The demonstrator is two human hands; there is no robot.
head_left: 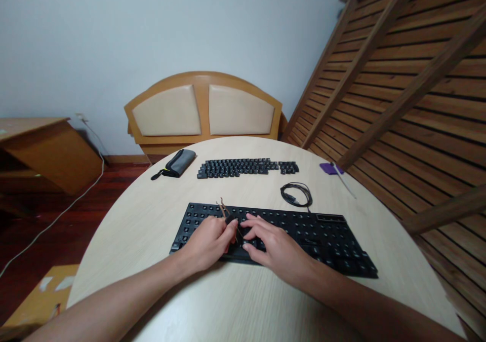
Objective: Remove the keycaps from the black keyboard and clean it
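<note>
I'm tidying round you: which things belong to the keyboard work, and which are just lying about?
In the job:
keyboard, under the right hand
wire tool, in the left hand
loose keycaps, beyond the keyboard
coiled cable

Apparently lying about:
grey pouch
purple item
cardboard

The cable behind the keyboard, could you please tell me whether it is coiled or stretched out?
Coiled: the cable lies in overlapping loops on the table, just behind the keyboard.
</note>
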